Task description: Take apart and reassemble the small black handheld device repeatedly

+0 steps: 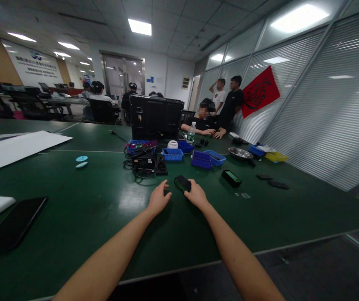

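My right hand (197, 194) is closed around the near end of a small black box (182, 183) with green on its side; its exact kind is not clear. Just left of the box, my left hand (160, 197) hovers near the green tabletop (104, 234), its fingers apart and nothing in them. A second black box with a green inside or face (231, 178) rests to the right. By that one lie a small clear plastic piece (245, 195) and a tiny white ring (236, 194).
Ahead stand a soldering-station-like black device (144, 163) with cables, blue bins (172, 154), a baseball (173, 144), a water bottle (191, 133) and a monitor (157, 117). A metal bowl (241, 153) sits right. A person (206, 121) sits across the table.
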`<action>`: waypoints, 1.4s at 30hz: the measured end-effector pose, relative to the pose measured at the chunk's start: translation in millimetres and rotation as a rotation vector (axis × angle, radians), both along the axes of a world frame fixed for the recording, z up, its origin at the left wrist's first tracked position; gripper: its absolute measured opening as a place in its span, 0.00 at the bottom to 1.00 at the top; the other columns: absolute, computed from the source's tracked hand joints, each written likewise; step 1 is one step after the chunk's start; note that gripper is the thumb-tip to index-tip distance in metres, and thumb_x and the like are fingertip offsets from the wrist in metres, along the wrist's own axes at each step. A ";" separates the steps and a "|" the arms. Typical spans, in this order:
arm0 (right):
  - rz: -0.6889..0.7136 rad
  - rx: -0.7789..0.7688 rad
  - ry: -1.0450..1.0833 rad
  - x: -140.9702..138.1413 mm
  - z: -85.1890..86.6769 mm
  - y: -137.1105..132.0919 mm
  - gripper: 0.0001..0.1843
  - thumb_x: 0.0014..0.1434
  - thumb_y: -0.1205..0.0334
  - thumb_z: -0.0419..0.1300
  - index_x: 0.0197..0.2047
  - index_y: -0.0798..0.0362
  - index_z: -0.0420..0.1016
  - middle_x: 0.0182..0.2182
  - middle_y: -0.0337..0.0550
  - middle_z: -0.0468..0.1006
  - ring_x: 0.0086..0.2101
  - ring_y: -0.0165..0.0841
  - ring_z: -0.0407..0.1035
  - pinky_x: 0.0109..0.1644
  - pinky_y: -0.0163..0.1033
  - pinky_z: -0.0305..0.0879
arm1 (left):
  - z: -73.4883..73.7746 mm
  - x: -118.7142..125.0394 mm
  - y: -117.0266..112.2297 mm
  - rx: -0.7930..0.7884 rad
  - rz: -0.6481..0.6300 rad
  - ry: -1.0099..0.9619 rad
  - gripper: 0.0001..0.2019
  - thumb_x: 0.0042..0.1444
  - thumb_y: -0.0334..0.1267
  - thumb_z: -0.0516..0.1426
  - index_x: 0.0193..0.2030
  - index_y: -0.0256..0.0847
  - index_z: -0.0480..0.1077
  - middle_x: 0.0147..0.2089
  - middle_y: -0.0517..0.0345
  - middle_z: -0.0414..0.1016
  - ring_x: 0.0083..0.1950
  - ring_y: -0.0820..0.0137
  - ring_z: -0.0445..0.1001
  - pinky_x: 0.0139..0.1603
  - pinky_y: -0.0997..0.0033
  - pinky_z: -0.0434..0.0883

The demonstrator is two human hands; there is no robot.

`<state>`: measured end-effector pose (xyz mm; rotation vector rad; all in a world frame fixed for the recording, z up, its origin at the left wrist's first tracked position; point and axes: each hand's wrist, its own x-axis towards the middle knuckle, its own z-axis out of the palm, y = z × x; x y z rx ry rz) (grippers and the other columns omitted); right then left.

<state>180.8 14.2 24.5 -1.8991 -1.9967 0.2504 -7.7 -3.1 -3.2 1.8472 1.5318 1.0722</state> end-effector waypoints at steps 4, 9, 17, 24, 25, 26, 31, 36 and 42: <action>-0.007 0.159 -0.124 -8.8 -0.7 -4.0 0.27 0.50 0.63 0.55 0.54 0.57 0.56 0.45 0.52 0.69 0.43 0.38 0.65 0.46 0.40 0.55 | -2.6 -0.4 1.2 0.014 0.000 0.004 0.29 0.49 0.35 0.55 0.59 0.41 0.54 0.50 0.54 0.70 0.49 0.69 0.68 0.52 0.68 0.63; 0.038 0.280 -0.345 -22.9 1.5 -16.8 0.22 0.52 0.67 0.53 0.52 0.58 0.59 0.48 0.56 0.66 0.43 0.40 0.63 0.44 0.44 0.55 | -2.3 -0.4 1.1 0.012 -0.001 0.013 0.29 0.49 0.35 0.55 0.59 0.41 0.53 0.50 0.53 0.70 0.49 0.70 0.69 0.52 0.68 0.63; 0.194 0.385 -0.090 -36.4 0.8 -24.2 0.20 0.56 0.49 0.51 0.47 0.52 0.66 0.50 0.52 0.65 0.45 0.40 0.61 0.44 0.43 0.59 | -0.4 -0.2 1.7 0.001 0.016 -0.025 0.27 0.49 0.30 0.52 0.59 0.40 0.54 0.49 0.53 0.71 0.49 0.70 0.69 0.51 0.68 0.64; 0.036 0.179 0.796 -12.4 -18.0 8.5 0.22 0.57 0.55 0.42 0.48 0.55 0.67 0.41 0.48 0.72 0.27 0.29 0.66 0.24 0.34 0.63 | 3.3 0.8 -0.4 -0.020 0.023 -0.075 0.27 0.51 0.37 0.53 0.59 0.41 0.54 0.50 0.52 0.70 0.48 0.69 0.69 0.49 0.67 0.66; 0.062 0.130 0.840 -12.9 -20.2 10.1 0.22 0.56 0.55 0.44 0.48 0.55 0.67 0.41 0.47 0.72 0.24 0.28 0.65 0.22 0.34 0.62 | 4.3 1.5 -0.9 -0.020 0.026 -0.074 0.27 0.51 0.40 0.53 0.59 0.40 0.54 0.50 0.51 0.70 0.48 0.68 0.69 0.48 0.67 0.66; 0.105 0.089 0.861 -14.9 -21.7 10.4 0.22 0.55 0.55 0.46 0.48 0.55 0.68 0.39 0.46 0.73 0.22 0.27 0.64 0.21 0.33 0.61 | 5.2 2.1 -1.3 -0.012 0.029 -0.064 0.29 0.50 0.43 0.54 0.59 0.39 0.54 0.52 0.50 0.68 0.49 0.67 0.69 0.49 0.66 0.66; 0.315 -0.085 0.889 -35.9 -21.6 1.5 0.19 0.51 0.56 0.49 0.43 0.55 0.71 0.32 0.42 0.75 0.16 0.22 0.60 0.21 0.31 0.61 | 10.1 2.8 -2.3 0.106 0.071 0.024 0.37 0.44 0.47 0.58 0.60 0.35 0.52 0.60 0.44 0.58 0.60 0.62 0.58 0.59 0.63 0.57; 0.280 -0.076 1.000 -38.5 -23.5 2.7 0.16 0.49 0.57 0.51 0.38 0.58 0.70 0.27 0.42 0.74 0.18 0.24 0.63 0.17 0.29 0.58 | 11.9 3.1 -4.4 0.099 0.144 0.061 0.38 0.41 0.39 0.59 0.61 0.38 0.50 0.60 0.47 0.58 0.61 0.62 0.57 0.59 0.64 0.56; 0.139 0.030 0.942 -22.3 -24.7 13.8 0.13 0.47 0.61 0.50 0.34 0.58 0.70 0.21 0.38 0.71 0.15 0.22 0.58 0.16 0.28 0.53 | 12.5 0.8 -9.0 0.013 0.175 0.016 0.35 0.46 0.36 0.55 0.62 0.37 0.49 0.58 0.48 0.62 0.56 0.63 0.64 0.54 0.67 0.61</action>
